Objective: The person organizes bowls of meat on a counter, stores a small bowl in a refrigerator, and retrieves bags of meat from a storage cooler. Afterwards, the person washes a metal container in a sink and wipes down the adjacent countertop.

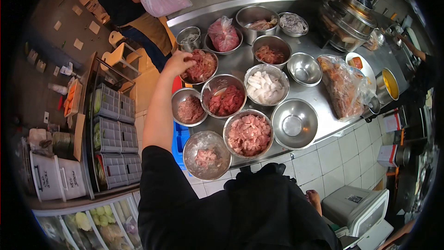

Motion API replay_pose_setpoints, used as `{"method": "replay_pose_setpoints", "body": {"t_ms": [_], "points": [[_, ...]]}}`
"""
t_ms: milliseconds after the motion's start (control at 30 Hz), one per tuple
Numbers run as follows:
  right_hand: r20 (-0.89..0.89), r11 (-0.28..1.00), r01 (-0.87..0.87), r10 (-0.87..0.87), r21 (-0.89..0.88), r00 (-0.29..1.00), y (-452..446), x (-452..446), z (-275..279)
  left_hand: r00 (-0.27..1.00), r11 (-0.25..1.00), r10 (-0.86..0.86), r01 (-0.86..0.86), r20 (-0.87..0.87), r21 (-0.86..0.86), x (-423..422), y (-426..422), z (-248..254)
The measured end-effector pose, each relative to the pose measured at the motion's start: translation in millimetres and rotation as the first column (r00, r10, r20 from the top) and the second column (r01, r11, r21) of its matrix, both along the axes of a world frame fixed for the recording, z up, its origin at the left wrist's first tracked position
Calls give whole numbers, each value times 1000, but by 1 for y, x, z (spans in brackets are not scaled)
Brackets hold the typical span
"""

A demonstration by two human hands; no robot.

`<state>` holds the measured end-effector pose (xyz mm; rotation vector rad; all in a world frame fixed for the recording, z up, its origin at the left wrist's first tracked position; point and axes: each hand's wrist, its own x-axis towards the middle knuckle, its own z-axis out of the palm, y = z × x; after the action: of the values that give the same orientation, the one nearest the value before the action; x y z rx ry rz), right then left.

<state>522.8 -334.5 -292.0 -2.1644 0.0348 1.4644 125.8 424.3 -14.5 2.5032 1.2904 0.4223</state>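
Presently, our left grip [177, 63] reaches over the reddish meat [203, 69] in a steel bowl [215, 61] at the left edge of the table [305, 94]; its fingers bend down by the rim, though we cannot tell whether they pinch anything; our right grip [314, 198] hangs low beyond the near edge, fingers curled, and we cannot tell whether it holds something; dark red meat [226, 102] sits in the bowl just beside, inward from that left edge; white strips [267, 86] fill another; a bulging plastic bag [344, 90] lies by the near edge, toward the right.
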Motion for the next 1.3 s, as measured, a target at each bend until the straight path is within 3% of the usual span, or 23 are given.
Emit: {"method": "replay_pose_setpoints", "body": {"t_ms": [33,100,133,200,333,400,500,700,767,800,900,1100,1167,1200,1267,1300], "points": [[0,1000,-2,2,-2,1000,0,0,0,997,991,-11,1,-75,-131,5,-2,-5],[0,1000,-4,4,-1,1000,2,0,0,980,998,45,-37,-195,45,17,-28,-25],[-3,1000,-11,11,7,1000,2,-1,0,980,998,45,-37,-194,46,27,-34,-26],[-7,1000,-19,19,15,1000,3,-3,-1,934,974,206,-224,-291,-29,39,-40,-26],[20,999,-44,44,-3,999,12,-6,1,944,981,178,-192,-279,-23,30,-18,-44],[26,999,-29,29,-25,999,14,-8,1,986,989,149,-150,-70,-6,10,9,-68],[21,1000,-15,16,-16,1000,8,-11,2,987,979,161,-159,6,-124,5,16,-48],[19,997,-75,75,-2,997,-3,-9,0,980,980,144,-121,141,-157,-6,28,-26],[13,999,-54,54,1,998,-3,-9,-3,923,926,181,-44,339,-374,-11,37,-30],[13,999,-54,54,1,998,-3,-8,-4,923,926,181,-44,339,-374,-11,37,-29],[-3,995,-87,87,44,996,1,-5,-4,933,926,163,-31,322,-377,-9,39,-27],[-37,998,64,-64,-3,997,12,-6,-1,968,964,122,-63,218,-259,2,32,-37],[-19,998,53,-53,14,998,9,-6,-1,974,928,-16,99,226,-359,0,41,-56],[-18,998,53,-53,14,998,7,-6,-1,974,928,-16,99,226,-359,7,28,-39],[-19,998,50,-51,-40,999,4,-5,-6,963,778,171,-261,-207,-572,39,-19,27],[-19,998,50,-51,-40,999,3,-5,-4,963,778,170,-261,-208,-572,46,-24,38]]}}
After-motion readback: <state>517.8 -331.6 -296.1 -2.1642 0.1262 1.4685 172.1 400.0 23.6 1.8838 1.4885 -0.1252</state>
